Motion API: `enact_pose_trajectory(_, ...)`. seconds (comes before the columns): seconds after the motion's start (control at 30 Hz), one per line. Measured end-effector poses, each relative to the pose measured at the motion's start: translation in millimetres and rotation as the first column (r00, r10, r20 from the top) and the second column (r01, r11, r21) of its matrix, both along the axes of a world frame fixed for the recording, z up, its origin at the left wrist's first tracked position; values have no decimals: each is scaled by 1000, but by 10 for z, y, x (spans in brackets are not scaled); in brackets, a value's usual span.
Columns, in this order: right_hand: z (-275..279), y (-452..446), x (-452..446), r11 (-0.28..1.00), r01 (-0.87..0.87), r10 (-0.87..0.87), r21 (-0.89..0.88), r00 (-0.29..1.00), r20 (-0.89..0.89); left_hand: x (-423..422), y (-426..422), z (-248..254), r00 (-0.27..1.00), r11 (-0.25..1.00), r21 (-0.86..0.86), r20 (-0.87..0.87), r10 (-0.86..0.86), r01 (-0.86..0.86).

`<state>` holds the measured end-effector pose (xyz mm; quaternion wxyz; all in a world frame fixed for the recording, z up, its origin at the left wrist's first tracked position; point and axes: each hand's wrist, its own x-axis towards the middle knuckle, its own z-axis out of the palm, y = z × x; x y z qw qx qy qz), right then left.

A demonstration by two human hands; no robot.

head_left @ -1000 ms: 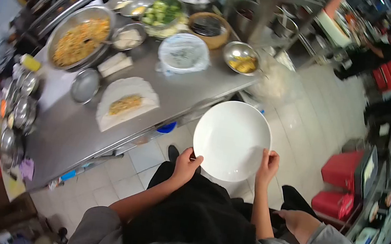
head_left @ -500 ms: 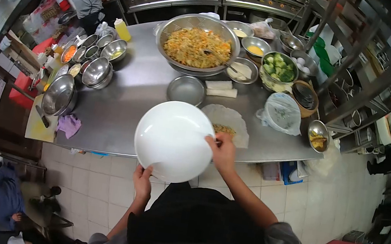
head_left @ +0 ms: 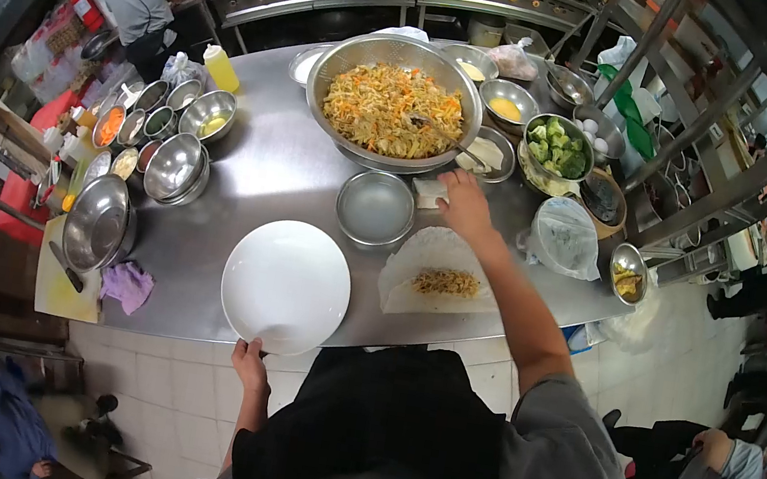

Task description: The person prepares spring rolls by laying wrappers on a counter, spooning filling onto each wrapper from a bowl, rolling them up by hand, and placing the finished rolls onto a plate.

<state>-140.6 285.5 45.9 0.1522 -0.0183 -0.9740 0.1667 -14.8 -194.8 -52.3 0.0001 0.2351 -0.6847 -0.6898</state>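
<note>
My left hand (head_left: 253, 367) is closed on the near rim of a white plate (head_left: 286, 280), thumb on top; nothing lies on the plate. Over two uncooked spring rolls (head_left: 427, 194) at mid-table, my right hand (head_left: 468, 208) has its fingers curled onto them and partly hides them. Closer to me, below my right forearm, a thin wrapper sheet (head_left: 404, 267) lies flat with a strip of noodle filling (head_left: 446, 283) on it. A round metal pan (head_left: 375, 209) stands left of the rolls. Behind it is a large perforated bowl (head_left: 320, 81) of shredded noodle and vegetable mix (head_left: 393, 107) with a spoon in it.
Metal bowls (head_left: 174, 167) and a yellow squeeze bottle (head_left: 221, 68) stand at left. A knife (head_left: 67, 267) and purple cloth (head_left: 128, 286) lie at the left edge. Broccoli (head_left: 556, 146), eggs (head_left: 590, 129) and a bag-lined bowl (head_left: 565, 237) are at right. Other people stand or sit nearby.
My right hand has let go of the plate and reached forward to the spring rolls. The plate, now in my left hand alone, has moved left and lower. The wrapper and filling are more exposed.
</note>
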Motion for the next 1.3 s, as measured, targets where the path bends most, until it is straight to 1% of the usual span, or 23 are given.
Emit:
enact_pose_trajectory(0.07,-170,273,-200,991,-105,101,87,994,51,5,51,0,999,998,40,16,-47,46)
enact_pose_trajectory(0.17,-247,448,-435,954,-253,214,161,950,226,54,212,34,1000,997,81,-22,-17,19)
enact_pose_trajectory(0.27,-312,522,-500,936,-330,296,121,925,239,85,275,118,999,998,49,11,-43,42)
enact_pose_trajectory(0.37,-238,481,-521,946,-317,277,72,902,332,97,285,136,998,999,-40,64,-29,32)
enact_pose_trajectory(0.47,-225,476,-546,942,-332,293,48,884,364,100,388,191,992,985,-127,33,122,-117)
enact_pose_trajectory(0.5,-240,490,-548,939,-341,304,52,888,345,98,397,204,987,975,-154,15,162,-158)
enact_pose_trajectory(0.53,-251,512,-541,937,-346,310,57,894,323,91,371,188,985,973,-159,-1,171,-169)
enact_pose_trajectory(0.57,-265,531,-538,936,-347,314,63,900,302,87,351,193,984,963,-207,-11,176,-174)
enact_pose_trajectory(0.63,-231,555,-512,927,-376,361,5,894,267,78,360,240,984,937,-301,-24,178,-177)
enact_pose_trajectory(0.8,-149,521,-314,912,-404,409,-63,898,161,110,394,295,977,934,-286,-76,199,-213)
enact_pose_trajectory(0.83,-81,454,-222,913,-402,408,-70,902,141,133,396,304,975,932,-285,-79,208,-222)
enact_pose_trajectory(0.87,-13,372,-156,913,-402,408,-76,905,117,149,396,318,972,902,-363,-108,206,-232)
enact_pose_trajectory(0.93,95,71,-65,863,-463,480,-200,876,46,180,423,373,966,823,-506,-166,198,-256)
enact_pose_trajectory(0.97,151,-126,-47,831,-491,510,-261,860,9,192,439,419,962,796,-543,-196,188,-266)
enact_pose_trajectory(1.03,290,-651,-81,773,-558,588,-302,809,11,174,489,562,954,736,-613,-252,161,-286)
enact_pose_trajectory(1.1,349,-1206,-191,685,-669,701,-289,713,12,107,494,575,944,716,-632,-307,122,-298)
enact_pose_trajectory(1.17,188,-1740,-366,624,-720,760,-303,649,24,46,508,633,934,709,-635,-345,96,-308)
enact_pose_trajectory(1.23,18,-2161,-547,641,-732,766,-231,628,139,36,548,762,929,717,-625,-361,84,-308)
enact_pose_trajectory(1.3,-218,-2420,-725,637,-753,770,-165,607,197,70,557,809,926,714,-626,-367,85,-313)
